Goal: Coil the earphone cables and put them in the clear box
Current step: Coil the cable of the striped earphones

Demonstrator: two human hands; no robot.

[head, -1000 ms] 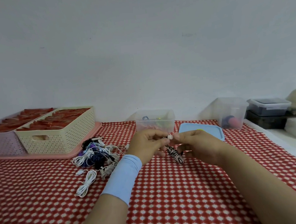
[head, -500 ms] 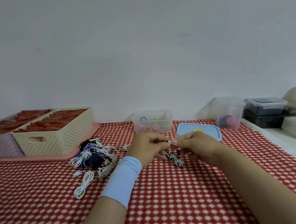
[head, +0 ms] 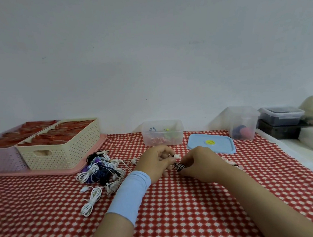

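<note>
Striped earphone cable [head: 180, 166], black and white, wound into a short tight bundle and pinched between left hand [head: 156, 162] and right hand [head: 200, 162]. One white earbud [head: 176, 156] sticks up from it. Loose earphone cables [head: 99, 169], white, blue, purple and black, tangled in a heap to the left. One white cable [head: 92, 201] lies folded apart, nearer. Clear box [head: 162, 133] behind, open-topped, a few coloured cables inside.

A red-checked table [head: 180, 215] is carrying a pink tray [head: 91, 160] at the back left, with a tangle of cables [head: 101, 169] lying just beside it and a white coil [head: 92, 201] nearer. A clear box [head: 163, 135] is standing at the back centre, a blue lid [head: 217, 146] is lying flat to its right, and a tub [head: 243, 123] is sitting beyond.
</note>
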